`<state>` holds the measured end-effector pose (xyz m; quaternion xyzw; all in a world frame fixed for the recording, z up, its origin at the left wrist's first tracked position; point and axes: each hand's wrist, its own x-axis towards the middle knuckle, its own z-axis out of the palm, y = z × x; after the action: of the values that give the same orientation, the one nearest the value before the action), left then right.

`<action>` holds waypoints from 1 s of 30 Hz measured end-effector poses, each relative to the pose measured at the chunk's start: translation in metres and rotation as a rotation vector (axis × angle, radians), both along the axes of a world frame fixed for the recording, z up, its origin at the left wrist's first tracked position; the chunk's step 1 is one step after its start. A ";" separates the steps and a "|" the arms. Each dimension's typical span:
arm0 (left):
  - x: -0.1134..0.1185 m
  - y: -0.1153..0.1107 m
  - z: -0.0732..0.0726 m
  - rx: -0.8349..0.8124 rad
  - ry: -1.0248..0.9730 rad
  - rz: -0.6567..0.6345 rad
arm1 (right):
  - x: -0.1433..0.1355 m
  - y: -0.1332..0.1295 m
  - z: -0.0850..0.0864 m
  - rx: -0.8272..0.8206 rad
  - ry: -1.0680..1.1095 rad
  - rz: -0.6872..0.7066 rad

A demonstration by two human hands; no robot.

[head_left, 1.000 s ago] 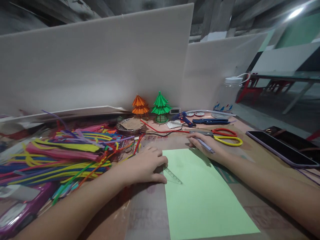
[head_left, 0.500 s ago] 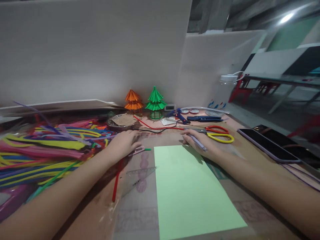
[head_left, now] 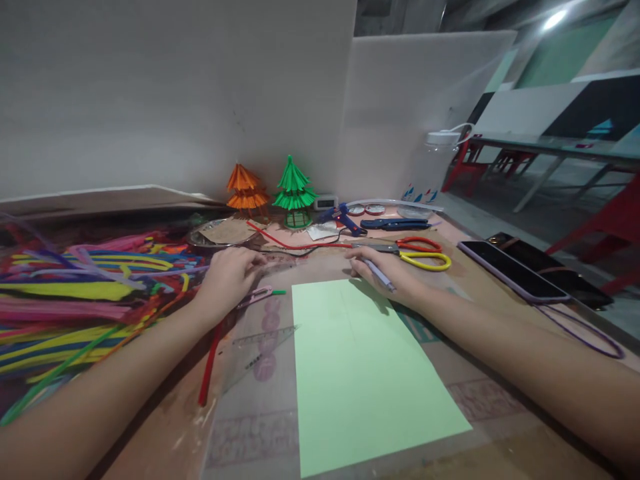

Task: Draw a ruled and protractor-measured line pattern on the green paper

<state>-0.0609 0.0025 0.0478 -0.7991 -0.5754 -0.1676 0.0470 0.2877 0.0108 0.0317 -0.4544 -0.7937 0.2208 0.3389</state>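
Note:
A sheet of light green paper (head_left: 365, 380) lies flat in front of me. My right hand (head_left: 385, 272) rests over its far right corner, fingers curled round a lavender pen (head_left: 381, 276). To the left of the sheet, my left hand (head_left: 231, 275) lies on the work surface with fingers loosely bent, thumb apart, and nothing visible in it. Close by its thumb is a slim pink tool (head_left: 257, 295) with a green tip. A clear set square (head_left: 260, 343) lies between the left forearm and the paper, near a red pipe cleaner (head_left: 211, 367).
Bundles of coloured pipe cleaners (head_left: 65, 293) cover the left side. At the back stand an orange tree (head_left: 246, 188), a green tree (head_left: 294, 193), a glue gun (head_left: 345, 219) and a bottle (head_left: 430, 170). Scissors (head_left: 423, 257), blue pliers (head_left: 395, 224) and a phone (head_left: 513, 270) lie rightward.
The whole view has shifted, so everything appears further left and slightly higher. Both hands keep about the same places beside the paper, and the pen stays in my right hand.

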 end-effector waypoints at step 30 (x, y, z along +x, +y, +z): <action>0.087 -0.068 -0.023 -0.322 0.030 -0.299 | 0.024 -0.048 0.004 0.203 -0.346 0.466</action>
<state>0.0261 -0.0652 0.0246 -0.8752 -0.4690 -0.0665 -0.0981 0.3113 -0.0371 0.0359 -0.2546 -0.9405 0.1313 0.1828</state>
